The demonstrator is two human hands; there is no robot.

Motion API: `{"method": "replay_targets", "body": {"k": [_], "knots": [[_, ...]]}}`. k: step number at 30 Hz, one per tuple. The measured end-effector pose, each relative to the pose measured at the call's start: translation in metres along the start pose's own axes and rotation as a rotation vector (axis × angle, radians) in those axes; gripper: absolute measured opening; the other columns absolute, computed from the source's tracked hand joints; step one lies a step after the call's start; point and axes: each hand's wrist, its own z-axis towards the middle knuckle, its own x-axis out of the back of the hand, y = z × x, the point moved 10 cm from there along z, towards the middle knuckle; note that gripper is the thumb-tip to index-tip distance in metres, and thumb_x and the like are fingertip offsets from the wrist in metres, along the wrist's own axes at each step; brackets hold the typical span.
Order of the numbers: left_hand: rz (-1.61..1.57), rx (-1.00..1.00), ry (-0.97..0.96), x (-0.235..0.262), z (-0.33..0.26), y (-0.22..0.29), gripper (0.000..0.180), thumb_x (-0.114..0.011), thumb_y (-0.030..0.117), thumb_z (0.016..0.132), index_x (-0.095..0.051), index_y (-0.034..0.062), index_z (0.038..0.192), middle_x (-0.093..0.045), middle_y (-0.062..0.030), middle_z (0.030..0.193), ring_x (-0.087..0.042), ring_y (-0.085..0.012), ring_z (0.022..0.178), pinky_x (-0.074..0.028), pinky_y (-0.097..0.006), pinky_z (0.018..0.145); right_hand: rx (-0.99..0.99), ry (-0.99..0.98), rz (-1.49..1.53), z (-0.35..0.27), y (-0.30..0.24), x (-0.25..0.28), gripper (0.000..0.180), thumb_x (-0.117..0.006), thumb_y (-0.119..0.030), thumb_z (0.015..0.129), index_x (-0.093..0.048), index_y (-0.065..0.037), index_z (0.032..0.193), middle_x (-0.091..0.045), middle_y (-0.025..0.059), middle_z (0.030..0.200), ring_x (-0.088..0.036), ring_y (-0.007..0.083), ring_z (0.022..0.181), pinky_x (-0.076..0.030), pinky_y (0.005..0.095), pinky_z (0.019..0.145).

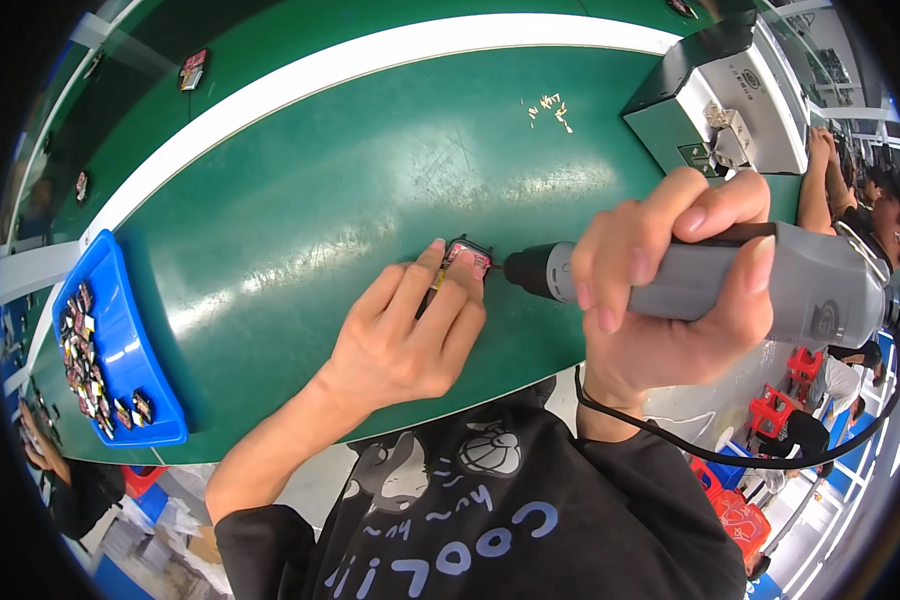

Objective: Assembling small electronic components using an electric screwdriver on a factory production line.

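My right hand (670, 270) is wrapped round a grey electric screwdriver (810, 285) with a black nose, held almost level. Its tip points left and meets the right edge of a small dark-framed electronic part (467, 252) with pink and red showing inside; whether it sits in a screw is too small to tell. With its fingertips pressing on this part, my left hand (410, 325) holds it down on the green table (300, 190). The fingers hide much of the part.
A blue tray (135, 340) with several similar small parts stands at the left. At the back right is a box-like screw feeder (715, 100), with small loose bits (550, 110) beside it. The screwdriver's black cable (730, 458) loops below my right wrist. Other people sit at both sides.
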Motion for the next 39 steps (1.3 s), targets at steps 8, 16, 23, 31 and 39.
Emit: {"method": "replay_targets", "body": {"k": [8,16,23,31,39], "knots": [[-0.002,-0.023,-0.036,-0.003,0.003,0.002,0.007,-0.069,-0.002,0.076,-0.063,-0.0026,0.075,-0.064,-0.0122,0.083,-0.07,-0.027,0.081,-0.051,-0.031,0.061,-0.021,-0.085,-0.031,0.002,0.005,-0.003,0.034,-0.037,-0.036,0.106,-0.043,-0.003,0.097,-0.047,0.0099,0.069,-0.04,0.0143,0.036,-0.037,0.0317,0.036],[-0.003,-0.015,-0.086,-0.002,-0.001,-0.001,0.01,-0.069,0.001,0.07,-0.062,-0.0021,0.075,-0.066,-0.0149,0.092,-0.067,-0.0278,0.088,-0.05,-0.032,0.065,-0.091,-0.106,-0.228,-0.003,0.013,-0.021,0.03,-0.049,-0.033,0.1,-0.041,-0.005,0.095,-0.047,0.0099,0.064,-0.042,0.0159,0.038,-0.039,0.0318,0.037],[-0.065,0.064,-0.131,0.001,0.0,-0.006,0.012,-0.071,0.003,0.072,-0.066,0.0009,0.083,-0.065,-0.0077,0.093,-0.066,-0.0245,0.091,-0.055,-0.032,0.07,-0.041,0.002,-0.169,-0.012,0.014,-0.018,0.029,-0.05,-0.032,0.098,-0.04,-0.005,0.093,-0.043,0.0079,0.063,-0.038,0.0141,0.037,-0.036,0.0295,0.037],[-0.14,0.315,0.018,-0.016,0.056,-0.147,0.022,-0.059,0.001,0.081,-0.067,0.0028,0.102,-0.069,-0.0131,0.102,-0.066,-0.0317,0.097,-0.053,-0.04,0.086,0.344,0.159,-0.143,0.002,-0.064,0.036,0.033,-0.037,-0.035,0.104,-0.046,-0.004,0.099,-0.048,0.0083,0.073,-0.039,0.0121,0.039,-0.035,0.0258,0.038],[0.517,0.925,-0.129,-0.011,-0.01,-0.308,0.04,-0.069,0.029,0.091,-0.063,0.0125,0.127,-0.062,-0.0115,0.124,-0.057,-0.034,0.117,-0.051,-0.053,0.089,0.449,0.174,-0.231,0.01,-0.113,0.07,0.029,-0.04,-0.032,0.103,-0.047,-0.005,0.096,-0.048,0.0099,0.073,-0.039,0.0125,0.039,-0.035,0.0256,0.038]]}}
